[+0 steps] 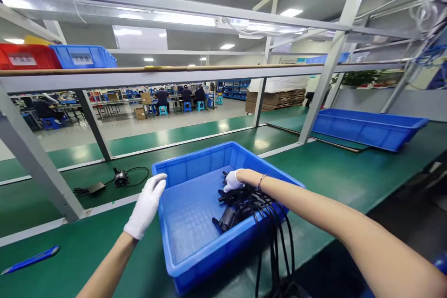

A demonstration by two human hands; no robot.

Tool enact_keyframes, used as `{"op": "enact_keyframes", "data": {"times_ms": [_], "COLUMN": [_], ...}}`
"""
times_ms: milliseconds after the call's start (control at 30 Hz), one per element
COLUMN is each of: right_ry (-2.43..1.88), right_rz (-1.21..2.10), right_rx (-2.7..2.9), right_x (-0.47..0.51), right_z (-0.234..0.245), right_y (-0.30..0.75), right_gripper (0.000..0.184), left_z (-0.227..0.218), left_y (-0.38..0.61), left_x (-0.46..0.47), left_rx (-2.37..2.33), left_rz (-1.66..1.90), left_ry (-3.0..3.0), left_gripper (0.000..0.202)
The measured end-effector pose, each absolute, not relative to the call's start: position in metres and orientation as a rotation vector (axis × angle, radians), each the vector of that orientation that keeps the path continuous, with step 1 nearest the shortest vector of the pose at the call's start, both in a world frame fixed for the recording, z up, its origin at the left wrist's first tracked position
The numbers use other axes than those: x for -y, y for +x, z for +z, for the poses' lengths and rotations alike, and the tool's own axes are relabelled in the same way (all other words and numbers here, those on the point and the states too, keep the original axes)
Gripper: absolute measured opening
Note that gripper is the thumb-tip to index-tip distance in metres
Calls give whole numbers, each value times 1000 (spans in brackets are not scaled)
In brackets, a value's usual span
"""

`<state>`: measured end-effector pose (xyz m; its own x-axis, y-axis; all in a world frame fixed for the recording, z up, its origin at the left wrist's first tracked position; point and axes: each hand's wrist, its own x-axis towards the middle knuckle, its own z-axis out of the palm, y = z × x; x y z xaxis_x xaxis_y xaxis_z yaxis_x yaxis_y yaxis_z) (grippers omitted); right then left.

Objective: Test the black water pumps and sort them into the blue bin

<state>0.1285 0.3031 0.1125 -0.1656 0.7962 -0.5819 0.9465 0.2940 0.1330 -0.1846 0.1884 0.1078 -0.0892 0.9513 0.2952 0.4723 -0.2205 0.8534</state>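
My right hand (234, 180), in a white glove, reaches into the blue plastic bin (195, 247) with its fingers curled round a black pump-like part. Beneath and beside it lies a heap of similar black parts (230, 216) with short nozzles. Their black cables (275, 237) hang in a bundle over the bin's near right rim. At the bin's left rim is my left hand (145, 205), also gloved in white, with fingers stretched out and nothing in them. Whether its fingertips touch the rim I cannot tell.
A small black pump (121, 177) with a cable and a flat box (96, 188) lies behind the left hand. A blue pen-like cutter (31, 260) lies at left. Grey uprights (323, 51) divide the green bench; a long blue tray (363, 128) stands at right. Several people sit far off.
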Motion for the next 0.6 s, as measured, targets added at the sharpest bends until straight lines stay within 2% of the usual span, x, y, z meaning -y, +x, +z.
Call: {"op": "enact_keyframes", "data": {"times_ms": [100, 267, 433, 600], "right_ry": [1457, 1338, 1490, 1802], "right_rz": [-395, -417, -387, -159], "right_rx": [-2056, -2183, -2421, -2702], "right_x": [-305, -304, -302, -284], "right_z": [110, 109, 129, 180], "right_y": [137, 149, 168, 174], "right_gripper": [34, 23, 25, 29], "left_z": [116, 111, 107, 132], "left_y": [-147, -108, -83, -17], "left_x": [-194, -201, -222, -228], "left_rx": [-1399, -1228, -1162, -1029], "left_rz": [1158, 1008, 934, 1012], "left_ry": [1674, 1503, 1262, 1020], "left_gripper": [37, 30, 21, 52]}}
